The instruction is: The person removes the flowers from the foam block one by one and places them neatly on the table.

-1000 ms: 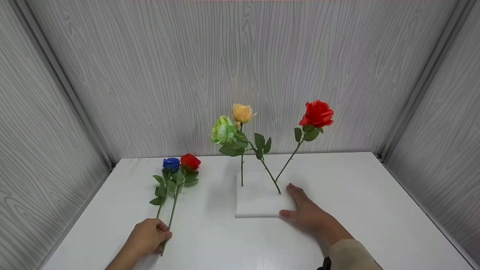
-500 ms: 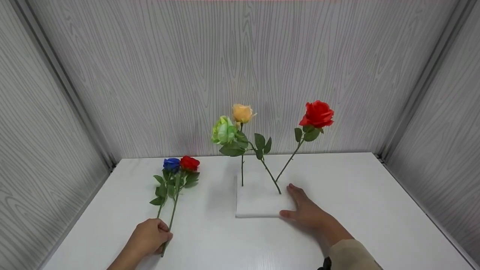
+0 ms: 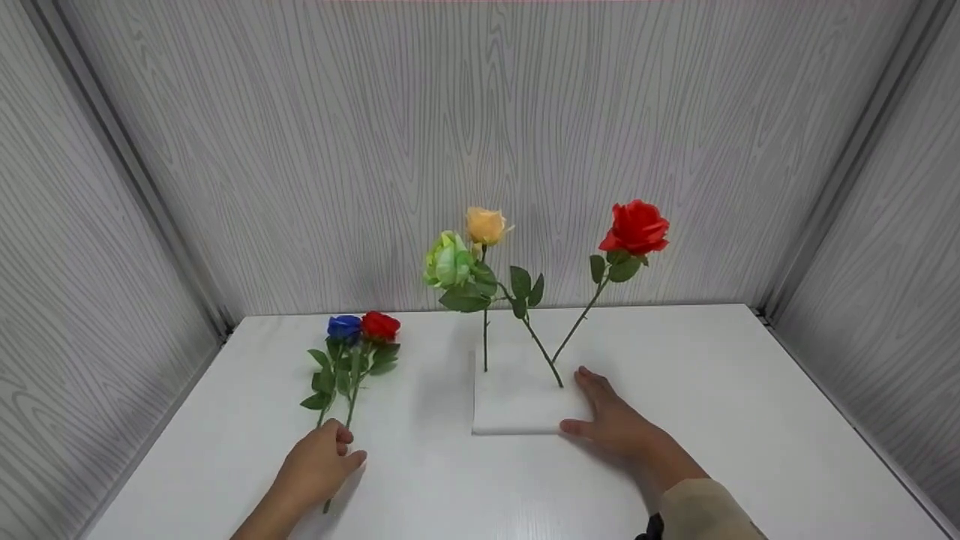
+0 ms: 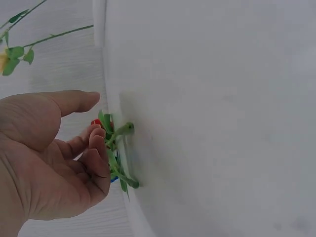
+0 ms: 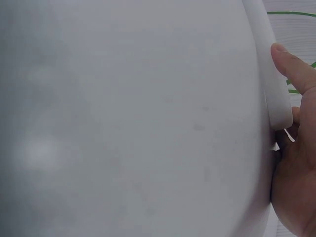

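Observation:
A blue rose [image 3: 344, 329] and a red rose [image 3: 381, 327] lie side by side on the left of the white table, stems toward me. My left hand [image 3: 313, 463] is over these stems, thumb apart from loosely bent fingers; in the left wrist view the stem ends [image 4: 129, 127] show just beyond the fingertips. My right hand [image 3: 619, 426] touches the white block [image 3: 517, 414] at its right front corner, fingers straight along the side and thumb at the front edge. Standing in the block are a yellow rose [image 3: 486, 226], a light green flower [image 3: 448, 261] and a larger red rose [image 3: 637, 228].
A grey wood-patterned panel [image 3: 337, 150] rises behind the table [image 3: 435, 495], with side panels at left and right. The green flower's stem leans left and the standing red rose leans right, their stems crossing near the block.
My left hand has loosened its pinch on the lying red rose's stem and shifted slightly right and farther up the stems. My right hand and the standing flowers have stayed put.

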`<state>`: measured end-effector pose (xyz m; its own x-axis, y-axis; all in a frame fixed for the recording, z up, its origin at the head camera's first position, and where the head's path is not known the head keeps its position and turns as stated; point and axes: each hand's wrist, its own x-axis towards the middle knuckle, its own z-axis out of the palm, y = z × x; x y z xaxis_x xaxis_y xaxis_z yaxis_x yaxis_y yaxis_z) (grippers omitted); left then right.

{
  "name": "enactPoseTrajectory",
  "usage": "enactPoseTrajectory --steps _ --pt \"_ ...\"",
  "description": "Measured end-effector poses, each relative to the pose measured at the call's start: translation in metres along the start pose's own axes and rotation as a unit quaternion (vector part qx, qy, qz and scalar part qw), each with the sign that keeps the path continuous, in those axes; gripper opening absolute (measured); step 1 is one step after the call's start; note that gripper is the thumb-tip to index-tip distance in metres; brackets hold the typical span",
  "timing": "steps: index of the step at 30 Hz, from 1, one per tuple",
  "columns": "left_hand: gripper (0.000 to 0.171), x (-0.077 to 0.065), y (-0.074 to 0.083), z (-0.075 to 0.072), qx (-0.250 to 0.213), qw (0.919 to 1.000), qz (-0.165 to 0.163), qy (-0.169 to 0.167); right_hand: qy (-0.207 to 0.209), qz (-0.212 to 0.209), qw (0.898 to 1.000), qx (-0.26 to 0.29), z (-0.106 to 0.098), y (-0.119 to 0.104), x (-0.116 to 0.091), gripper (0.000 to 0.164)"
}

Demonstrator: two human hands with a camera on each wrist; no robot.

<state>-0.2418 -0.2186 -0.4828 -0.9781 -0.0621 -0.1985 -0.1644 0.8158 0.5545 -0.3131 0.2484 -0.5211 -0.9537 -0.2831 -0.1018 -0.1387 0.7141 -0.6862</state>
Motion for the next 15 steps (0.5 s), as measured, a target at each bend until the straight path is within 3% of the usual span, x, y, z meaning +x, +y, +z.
enactPoseTrajectory --steps 9,15 --pt "0.026 0.004 0.045 0.022 -0.065 0.9965 0.05 0.016 0.003 -0.002 1.0 -0.013 0.001 0.002 0.003 0.11" --pt "0.026 0.004 0.081 0.036 -0.122 0.9883 0.092 -0.002 0.0 -0.006 1.0 -0.01 0.0 0.001 0.002 0.111"
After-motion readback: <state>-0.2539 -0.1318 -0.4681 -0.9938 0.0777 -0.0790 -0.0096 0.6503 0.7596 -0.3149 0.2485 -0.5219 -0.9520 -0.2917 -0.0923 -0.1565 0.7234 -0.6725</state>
